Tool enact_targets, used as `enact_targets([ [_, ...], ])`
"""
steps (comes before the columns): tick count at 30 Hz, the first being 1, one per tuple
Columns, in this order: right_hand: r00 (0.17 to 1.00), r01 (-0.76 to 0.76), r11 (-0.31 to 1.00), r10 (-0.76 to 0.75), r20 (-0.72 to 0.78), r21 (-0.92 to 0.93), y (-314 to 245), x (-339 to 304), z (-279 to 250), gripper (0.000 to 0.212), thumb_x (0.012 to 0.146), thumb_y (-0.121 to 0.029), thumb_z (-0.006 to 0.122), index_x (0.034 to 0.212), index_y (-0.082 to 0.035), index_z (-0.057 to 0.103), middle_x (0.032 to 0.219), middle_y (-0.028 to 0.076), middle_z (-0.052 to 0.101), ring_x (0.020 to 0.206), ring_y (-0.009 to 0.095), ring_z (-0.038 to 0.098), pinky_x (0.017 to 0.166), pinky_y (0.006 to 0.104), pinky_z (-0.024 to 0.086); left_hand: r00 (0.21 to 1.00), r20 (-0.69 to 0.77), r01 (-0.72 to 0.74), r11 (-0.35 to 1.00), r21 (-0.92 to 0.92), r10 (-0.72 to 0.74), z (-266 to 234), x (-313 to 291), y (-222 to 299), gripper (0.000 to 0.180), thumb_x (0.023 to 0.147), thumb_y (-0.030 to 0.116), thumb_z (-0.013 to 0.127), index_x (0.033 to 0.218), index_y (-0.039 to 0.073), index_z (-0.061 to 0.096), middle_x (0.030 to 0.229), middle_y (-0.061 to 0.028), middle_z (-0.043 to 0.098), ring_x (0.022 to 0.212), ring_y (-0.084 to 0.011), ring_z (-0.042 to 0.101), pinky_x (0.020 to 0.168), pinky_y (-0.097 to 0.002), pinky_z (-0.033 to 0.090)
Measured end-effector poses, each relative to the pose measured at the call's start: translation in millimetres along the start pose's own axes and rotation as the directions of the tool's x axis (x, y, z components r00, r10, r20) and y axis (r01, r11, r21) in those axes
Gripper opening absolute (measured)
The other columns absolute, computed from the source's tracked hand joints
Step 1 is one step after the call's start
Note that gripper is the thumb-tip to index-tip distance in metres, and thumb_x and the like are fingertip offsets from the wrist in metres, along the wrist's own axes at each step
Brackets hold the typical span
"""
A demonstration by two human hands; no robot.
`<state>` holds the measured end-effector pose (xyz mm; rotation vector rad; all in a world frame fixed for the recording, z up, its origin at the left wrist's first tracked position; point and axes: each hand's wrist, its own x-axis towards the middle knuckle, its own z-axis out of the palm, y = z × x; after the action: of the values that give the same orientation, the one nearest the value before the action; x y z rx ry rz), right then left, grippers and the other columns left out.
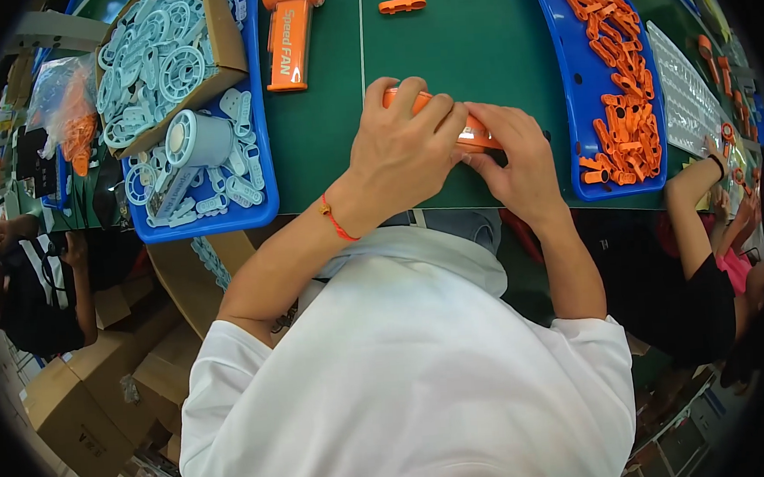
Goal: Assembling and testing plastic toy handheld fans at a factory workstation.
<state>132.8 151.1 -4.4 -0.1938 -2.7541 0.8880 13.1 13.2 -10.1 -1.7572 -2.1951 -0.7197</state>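
Over the green table point(324, 141), both my hands grip an orange plastic fan body point(477, 135), mostly hidden by my fingers. My left hand point(407, 145) is wrapped over its left part from above. On the right end, my right hand point(513, 156) pinches it between thumb and fingers. A similar orange handheld fan point(290, 43) lies on the table to the left, beyond my hands. Farther out lies a single small orange clip-like part point(402, 5).
On the left, a blue tray point(258, 213) bears pale-blue plastic parts and a cardboard box point(230, 77) filled with more. A second blue tray point(583, 121) at right holds many small orange parts. Other people sit on both sides; cardboard boxes point(95, 405) stand at lower left.
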Motion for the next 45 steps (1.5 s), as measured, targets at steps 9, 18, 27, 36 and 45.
enact_targets([
  [9, 0.991, -0.097, 0.985, 0.108, -0.073, 0.141, -3, -3, 2, 0.052, 0.068, -0.006, 0.07, 0.117, -0.002, 0.053, 0.111, 0.014, 0.057, 0.101, 0.029, 0.054, 0.089, 0.036, 0.042, 0.974, -0.168, 0.122, 0.973, -0.196, -0.155, -18, -3, 7, 0.06, 0.069, 0.027, 0.074, 0.118, 0.004, 0.048, 0.11, -0.0097, 0.049, 0.105, -0.0262, 0.045, 0.092, -0.0414, 0.036],
  [18, 0.98, -0.14, 0.975, 0.161, -0.117, 0.17, -17, 21, -56, 0.047, 0.08, -0.009, 0.058, 0.125, -0.001, 0.046, 0.115, 0.013, 0.054, 0.103, 0.024, 0.053, 0.089, 0.0329, 0.042, 0.744, 0.391, 0.499, 0.062, -0.864, -0.541, -17, 71, 1, 0.035, 0.082, 0.019, 0.059, 0.106, -0.002, 0.043, 0.083, -0.0108, 0.053, 0.076, -0.0157, 0.055, 0.068, -0.0286, 0.047],
  [27, 0.952, -0.305, 0.791, 0.241, -0.188, -0.53, 118, 36, -112, 0.037, 0.072, -0.003, 0.062, 0.108, -0.003, 0.054, 0.103, 0.015, 0.053, 0.099, 0.034, 0.05, 0.086, 0.0403, 0.042, 0.797, 0.23, 0.604, 0.751, -0.268, -0.559, 81, 289, -131, 0.047, 0.067, 0.041, 0.061, 0.087, -0.002, 0.062, 0.084, -0.0214, 0.064, 0.079, -0.0356, 0.062, 0.074, -0.039, 0.05],
  [36, 0.933, -0.352, 0.877, 0.3, -0.199, -0.326, 116, 29, -108, 0.021, 0.072, 0.001, 0.06, 0.091, -0.002, 0.05, 0.083, 0.013, 0.055, 0.078, 0.033, 0.056, 0.066, 0.0387, 0.047, 0.951, 0.24, 0.124, 0.951, 0.282, -0.195, 103, 391, -145, 0.049, 0.082, 0.052, 0.051, 0.1, 0.009, 0.067, 0.077, -0.0123, 0.067, 0.069, -0.0254, 0.065, 0.061, -0.0365, 0.051],
  [45, 0.972, -0.186, 0.941, 0.218, -0.084, 0.282, 52, 36, -123, 0.019, 0.079, 0.006, 0.054, 0.095, -0.001, 0.061, 0.082, 0.011, 0.063, 0.069, 0.019, 0.061, 0.059, 0.0264, 0.047, 0.741, 0.454, 0.651, 0.693, -0.309, -0.494, 211, 432, -85, 0.075, 0.084, 0.047, 0.047, 0.143, 0.013, 0.015, 0.124, -0.0162, 0.052, 0.095, -0.0294, 0.062, 0.08, -0.0389, 0.05],
])
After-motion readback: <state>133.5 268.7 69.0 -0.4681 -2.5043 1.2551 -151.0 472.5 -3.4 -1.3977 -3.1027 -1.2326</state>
